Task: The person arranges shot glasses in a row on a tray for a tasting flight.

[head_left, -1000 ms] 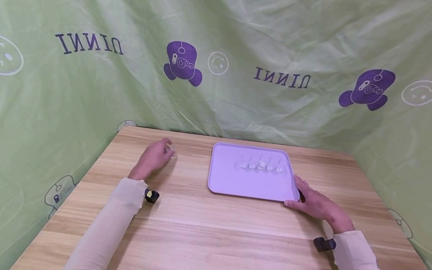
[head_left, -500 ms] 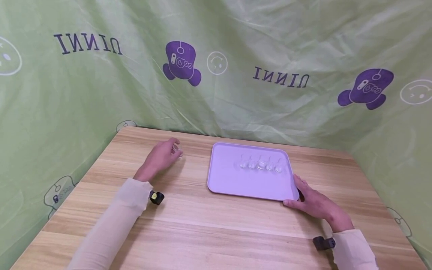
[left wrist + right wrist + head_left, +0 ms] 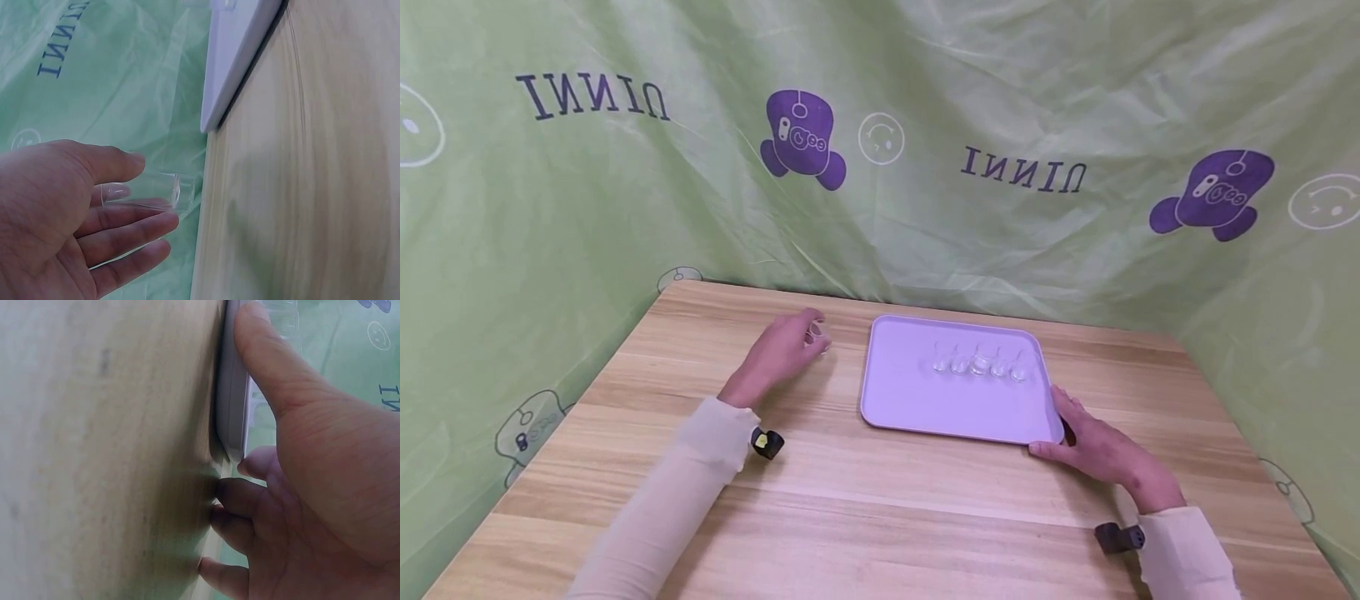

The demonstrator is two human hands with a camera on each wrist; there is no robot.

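A small clear glass cup (image 3: pixel 150 190) stands upright between the thumb and fingers of my left hand (image 3: pixel 782 348), left of the tray. The left wrist view has its base just above or on the tabletop; I cannot tell which. My right hand (image 3: pixel 1097 446) spans the near right corner of the light purple tray (image 3: pixel 925 412). Its thumb (image 3: pixel 269 353) lies along the near edge, while other fingers (image 3: pixel 240 497) reach the tray's right side and the tabletop. Several clear glass cups (image 3: pixel 979 364) form a row across the tray's right half.
The wooden table (image 3: pixel 880 517) extends around the tray on all sides. Behind it hangs a green curtain (image 3: pixel 910 233) with purple prints, close to the table's back edge.
My left hand has moved right with the glass cup, nearer to the tray's left side. The right hand and the tray have stayed in place.
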